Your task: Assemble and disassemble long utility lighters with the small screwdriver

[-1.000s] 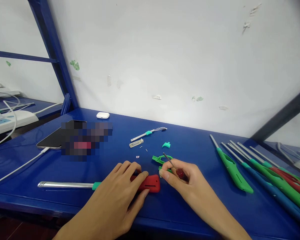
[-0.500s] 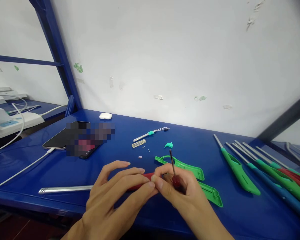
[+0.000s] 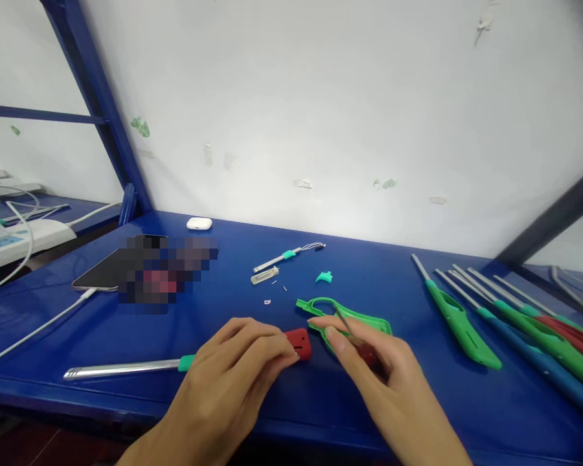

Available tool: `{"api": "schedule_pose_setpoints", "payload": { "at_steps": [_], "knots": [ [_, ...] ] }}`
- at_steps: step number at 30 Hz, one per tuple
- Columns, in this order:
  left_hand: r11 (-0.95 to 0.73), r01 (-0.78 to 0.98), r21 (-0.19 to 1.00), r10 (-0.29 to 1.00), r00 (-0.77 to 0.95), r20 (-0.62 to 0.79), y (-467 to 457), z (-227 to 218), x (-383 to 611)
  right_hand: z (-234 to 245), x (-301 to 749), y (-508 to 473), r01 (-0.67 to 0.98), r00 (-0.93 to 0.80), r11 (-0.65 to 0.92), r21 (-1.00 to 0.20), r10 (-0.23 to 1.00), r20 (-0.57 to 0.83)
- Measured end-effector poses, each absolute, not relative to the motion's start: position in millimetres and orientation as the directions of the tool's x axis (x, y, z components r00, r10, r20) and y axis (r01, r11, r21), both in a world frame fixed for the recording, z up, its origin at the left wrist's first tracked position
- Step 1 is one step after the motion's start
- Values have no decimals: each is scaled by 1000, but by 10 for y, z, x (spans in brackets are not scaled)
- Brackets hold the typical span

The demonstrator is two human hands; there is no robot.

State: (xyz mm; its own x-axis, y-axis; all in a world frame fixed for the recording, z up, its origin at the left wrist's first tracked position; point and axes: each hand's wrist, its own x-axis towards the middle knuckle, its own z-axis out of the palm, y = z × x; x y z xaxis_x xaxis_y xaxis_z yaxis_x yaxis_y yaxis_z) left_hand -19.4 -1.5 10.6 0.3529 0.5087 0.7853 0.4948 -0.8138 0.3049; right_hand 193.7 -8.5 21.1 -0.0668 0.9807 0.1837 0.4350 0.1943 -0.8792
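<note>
My left hand (image 3: pixel 233 372) is closed over the body of a red long-neck lighter (image 3: pixel 300 344), whose butt end shows past my fingertips. Its silver tube and teal collar stick out to the left, and the middle lies hidden under my hand. A red-handled screwdriver (image 3: pixel 368 354) rests in my right hand (image 3: pixel 386 366), its thin shaft pointing up and to the left. My right thumb and forefinger are apart, just right of the lighter's end. Behind and partly under that hand lie green lighter shell halves (image 3: pixel 369 318).
Beyond my hands lie a thin metal tube with a wire (image 3: pixel 272 263), a clear fuel tank (image 3: pixel 265 276), a teal trigger piece (image 3: pixel 324 277) and tiny parts. Several lighters (image 3: pixel 461 323) line the right side. A phone (image 3: pixel 102 268) and white earbud case (image 3: pixel 199 223) are at left.
My right hand has moved right, off the red lighter, uncovering its end. The screwdriver has tipped leftward. My left hand's fingers have drawn closer together around the lighter.
</note>
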Motion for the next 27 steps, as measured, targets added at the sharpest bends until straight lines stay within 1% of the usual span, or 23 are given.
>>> {"api": "schedule_pose_setpoints", "payload": {
  "at_steps": [2, 5, 7, 8, 10, 13, 15, 18, 21, 24, 27],
  "knots": [
    [-793, 511, 333, 549, 361, 754, 32, 113, -173, 148, 1966, -93, 541, -104, 220, -812, 975, 195],
    [-771, 527, 357, 592, 387, 707, 111, 101, -169, 48, 1950, -87, 687, -158, 261, -678, 965, 211],
    [-753, 534, 384, 628, 409, 662, 149, 87, -179, 14, 1921, -73, 748, -174, 280, -602, 958, 229],
    [-740, 542, 399, 647, 414, 640, 159, 83, -185, 10, 1909, -65, 760, -181, 285, -584, 956, 232],
    [-699, 559, 446, 699, 402, 592, 160, 88, -195, 22, 1892, -56, 750, -199, 289, -594, 956, 214],
    [-618, 562, 550, 782, 364, 505, 131, 120, -190, 59, 1887, -63, 704, -211, 276, -655, 961, 178],
    [-589, 551, 591, 806, 347, 480, 109, 144, -168, 78, 1892, -76, 690, -213, 262, -675, 965, 157],
    [-615, 505, 606, 787, 351, 507, 101, 162, -117, 91, 1905, -93, 681, -226, 266, -682, 962, 151],
    [-662, 442, 605, 750, 405, 524, 122, 154, -81, 94, 1914, -93, 659, -236, 261, -705, 962, 136],
    [-693, 424, 583, 720, 427, 546, 152, 138, -75, 101, 1915, -86, 660, -238, 241, -711, 965, 107],
    [-693, 413, 591, 720, 421, 551, 173, 135, -72, 115, 1913, -87, 661, -246, 240, -711, 964, 96]
  ]
}}
